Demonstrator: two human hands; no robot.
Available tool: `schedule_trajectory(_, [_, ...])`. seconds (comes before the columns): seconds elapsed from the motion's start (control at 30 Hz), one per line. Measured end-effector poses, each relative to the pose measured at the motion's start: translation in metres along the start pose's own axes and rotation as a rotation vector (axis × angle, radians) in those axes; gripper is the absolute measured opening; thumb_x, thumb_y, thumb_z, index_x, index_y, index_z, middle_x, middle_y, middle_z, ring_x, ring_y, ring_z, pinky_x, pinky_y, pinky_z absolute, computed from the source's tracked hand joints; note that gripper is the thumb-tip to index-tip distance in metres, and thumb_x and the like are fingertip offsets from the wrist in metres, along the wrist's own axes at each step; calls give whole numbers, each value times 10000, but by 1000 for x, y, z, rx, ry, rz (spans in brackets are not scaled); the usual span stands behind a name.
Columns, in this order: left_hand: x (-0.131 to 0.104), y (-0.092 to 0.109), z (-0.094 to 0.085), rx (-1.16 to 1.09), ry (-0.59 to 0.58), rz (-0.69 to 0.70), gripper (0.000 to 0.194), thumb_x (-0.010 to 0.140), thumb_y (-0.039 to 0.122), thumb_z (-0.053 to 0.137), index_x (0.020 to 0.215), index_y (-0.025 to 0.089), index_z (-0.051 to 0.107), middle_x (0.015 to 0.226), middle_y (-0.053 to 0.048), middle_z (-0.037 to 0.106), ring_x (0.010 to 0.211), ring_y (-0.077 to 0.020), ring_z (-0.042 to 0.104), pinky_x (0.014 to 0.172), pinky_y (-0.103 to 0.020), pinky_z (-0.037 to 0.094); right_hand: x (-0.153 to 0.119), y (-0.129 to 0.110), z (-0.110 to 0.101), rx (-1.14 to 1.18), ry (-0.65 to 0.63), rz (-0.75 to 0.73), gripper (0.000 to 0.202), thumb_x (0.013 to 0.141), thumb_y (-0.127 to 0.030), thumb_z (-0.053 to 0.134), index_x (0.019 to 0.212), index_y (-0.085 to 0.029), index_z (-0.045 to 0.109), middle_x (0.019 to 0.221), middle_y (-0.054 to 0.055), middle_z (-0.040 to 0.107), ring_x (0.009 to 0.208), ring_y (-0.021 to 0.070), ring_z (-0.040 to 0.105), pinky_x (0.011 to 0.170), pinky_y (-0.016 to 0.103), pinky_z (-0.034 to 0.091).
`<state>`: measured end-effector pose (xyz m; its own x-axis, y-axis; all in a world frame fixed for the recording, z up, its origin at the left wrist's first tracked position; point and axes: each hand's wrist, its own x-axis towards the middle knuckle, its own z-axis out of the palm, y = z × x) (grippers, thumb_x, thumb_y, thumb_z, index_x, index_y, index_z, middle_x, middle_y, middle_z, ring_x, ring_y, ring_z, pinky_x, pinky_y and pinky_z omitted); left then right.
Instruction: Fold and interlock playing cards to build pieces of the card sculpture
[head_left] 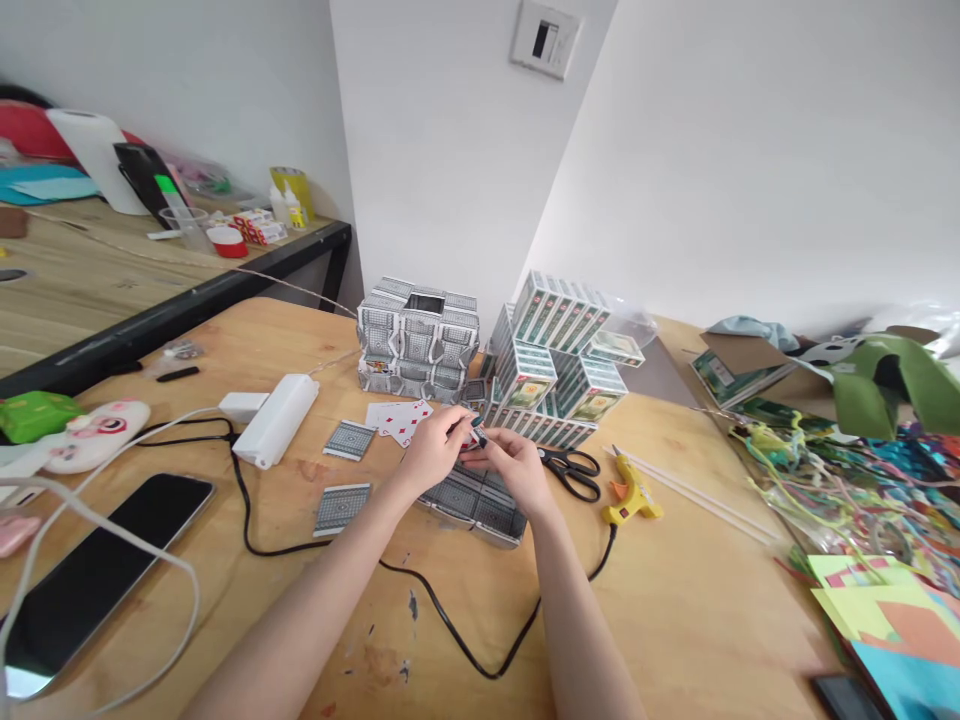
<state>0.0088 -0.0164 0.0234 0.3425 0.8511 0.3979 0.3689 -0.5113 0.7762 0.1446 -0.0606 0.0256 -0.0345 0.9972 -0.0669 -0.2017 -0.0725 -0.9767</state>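
Observation:
My left hand (437, 450) and my right hand (516, 468) meet near the middle of the table, fingers pinched on a small folded card (478, 434) between them. Part of that card is hidden by the fingertips. Below them lies a low grey block of patterned cards (487, 503). Loose playing cards (391, 420), face up with red marks, are beside my left hand. Two grey-backed cards (349, 440) (342, 508) lie further left. Behind stands a larger structure of folded grey cards (420, 345) with a square opening on top.
Stacked green-and-white card boxes (559, 325) stand behind my right hand. Black scissors (574, 473) and a yellow glue gun (631, 490) lie to the right, its black cable crossing the front. A white power strip (277, 420) and a phone (112, 570) are at left.

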Motion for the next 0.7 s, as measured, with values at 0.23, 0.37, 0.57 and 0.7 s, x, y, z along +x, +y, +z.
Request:
schedule_trajectory(0.23, [0,3,-1,-55,-23,108,166,803,178,473,862,181,628,890,-37,648,854,-147,583,781,-265,447,5,9,0,-124,257,-124,197,714,-368,589,756,-179,547,627,20,655,576,195,654,546,303,539])
schedule_trajectory(0.37, [-1,1,-1,13,3,114,149,788,193,498,819,185,643,828,-32,659,788,-145,599,721,-257,461,3,13,1,-386,314,-225,116,780,-284,470,746,-200,542,660,19,664,584,179,653,560,283,537])
schedule_trajectory(0.57, [-3,1,0,145,-40,57,165,774,199,515,810,197,676,810,-25,696,710,-141,616,645,-232,443,1,13,-2,-663,325,-272,193,800,-175,380,808,-207,570,670,21,670,626,167,659,606,254,513])
schedule_trajectory(0.7, [-4,4,-1,131,-122,0,218,791,210,481,852,191,689,742,-22,701,576,-109,582,566,-207,415,2,14,-4,-769,347,-256,173,799,-186,406,795,-201,578,685,31,676,644,172,652,620,249,490])
